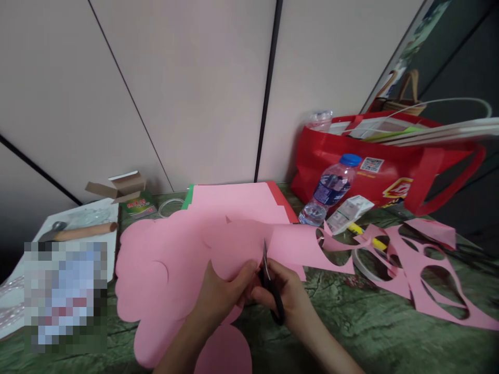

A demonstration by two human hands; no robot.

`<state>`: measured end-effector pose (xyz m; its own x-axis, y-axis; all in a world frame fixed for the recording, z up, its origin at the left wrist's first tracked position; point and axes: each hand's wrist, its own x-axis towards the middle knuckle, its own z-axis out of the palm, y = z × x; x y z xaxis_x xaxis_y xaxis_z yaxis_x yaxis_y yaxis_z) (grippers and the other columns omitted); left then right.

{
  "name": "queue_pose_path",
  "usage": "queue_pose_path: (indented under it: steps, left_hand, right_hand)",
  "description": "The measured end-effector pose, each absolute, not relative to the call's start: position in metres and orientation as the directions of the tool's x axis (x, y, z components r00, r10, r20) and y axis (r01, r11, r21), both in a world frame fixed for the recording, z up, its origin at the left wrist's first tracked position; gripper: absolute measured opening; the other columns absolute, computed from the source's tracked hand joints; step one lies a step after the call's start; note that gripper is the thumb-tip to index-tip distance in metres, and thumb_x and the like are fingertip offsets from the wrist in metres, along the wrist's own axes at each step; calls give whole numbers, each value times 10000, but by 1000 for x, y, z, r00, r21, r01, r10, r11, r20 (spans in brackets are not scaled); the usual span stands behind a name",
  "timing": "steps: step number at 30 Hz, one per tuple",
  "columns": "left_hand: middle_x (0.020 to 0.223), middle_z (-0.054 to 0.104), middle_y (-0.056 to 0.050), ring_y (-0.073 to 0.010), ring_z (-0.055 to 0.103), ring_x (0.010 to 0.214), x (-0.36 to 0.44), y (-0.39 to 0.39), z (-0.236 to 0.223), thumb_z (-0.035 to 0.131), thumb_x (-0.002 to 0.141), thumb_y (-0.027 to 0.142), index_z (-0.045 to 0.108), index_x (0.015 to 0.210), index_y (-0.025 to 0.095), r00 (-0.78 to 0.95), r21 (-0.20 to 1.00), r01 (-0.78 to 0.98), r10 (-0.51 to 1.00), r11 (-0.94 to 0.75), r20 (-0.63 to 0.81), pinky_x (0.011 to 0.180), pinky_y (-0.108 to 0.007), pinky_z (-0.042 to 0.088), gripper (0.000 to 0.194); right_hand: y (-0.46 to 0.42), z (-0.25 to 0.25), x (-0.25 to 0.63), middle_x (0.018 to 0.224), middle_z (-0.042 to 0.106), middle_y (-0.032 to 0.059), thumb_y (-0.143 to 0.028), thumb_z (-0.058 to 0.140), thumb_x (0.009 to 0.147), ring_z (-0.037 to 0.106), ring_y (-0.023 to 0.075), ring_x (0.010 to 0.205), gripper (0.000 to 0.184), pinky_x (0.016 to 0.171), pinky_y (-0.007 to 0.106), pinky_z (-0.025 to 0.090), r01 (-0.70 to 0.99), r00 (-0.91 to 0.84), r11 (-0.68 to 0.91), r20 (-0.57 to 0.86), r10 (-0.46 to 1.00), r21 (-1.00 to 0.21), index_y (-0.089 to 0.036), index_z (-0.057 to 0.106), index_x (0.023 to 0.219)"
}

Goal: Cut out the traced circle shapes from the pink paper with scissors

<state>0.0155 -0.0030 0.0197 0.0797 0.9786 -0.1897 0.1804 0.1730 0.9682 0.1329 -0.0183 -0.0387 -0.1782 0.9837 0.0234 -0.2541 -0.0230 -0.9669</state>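
My right hand [286,291] is closed around the black handles of a pair of scissors [273,293], whose blades point up and away from me at the pink paper. Pinched in my left hand [236,285] is the edge of a pink paper sheet [237,244], close to the blades. From there the sheet stretches right as a strip with rounded cut-outs. Beneath and to the left lies a cloud-like spread of rounded pink paper pieces [142,280]. One pink round [226,353] lies near the front edge of view. My fingertips partly hide the scissors' pivot.
Pink offcuts with holes [421,280] lie at right, over a tape roll [366,267] and a yellow marker [378,243]. Behind stand a tilted water bottle [331,189], a small carton [349,214] and a red bag [397,171]. An opened box [138,202] is at back left.
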Motion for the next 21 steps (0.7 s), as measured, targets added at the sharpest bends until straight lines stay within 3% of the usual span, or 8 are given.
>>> queue_pose_path:
  steps: [10, 21]
  left_hand:
    - [312, 411, 60, -67, 385, 313, 19, -6, 25, 560, 696, 267, 495, 412, 168, 42, 958, 185, 972, 220, -231, 340, -177, 316, 308]
    - [311, 416, 58, -71, 407, 330, 17, -5, 25, 548, 707, 286, 470, 396, 172, 75, 952, 209, 967, 222, -242, 366, -181, 340, 341]
  right_hand:
    - [-18, -35, 132, 602, 532, -21, -451, 749, 589, 493, 141, 538, 372, 495, 250, 378, -298, -174, -11, 43, 984, -954, -170, 561, 744]
    - [-19, -39, 132, 613, 487, -33, -375, 771, 585, 467, 128, 542, 342, 503, 248, 372, -293, -179, -45, 9, 984, -955, -165, 546, 735]
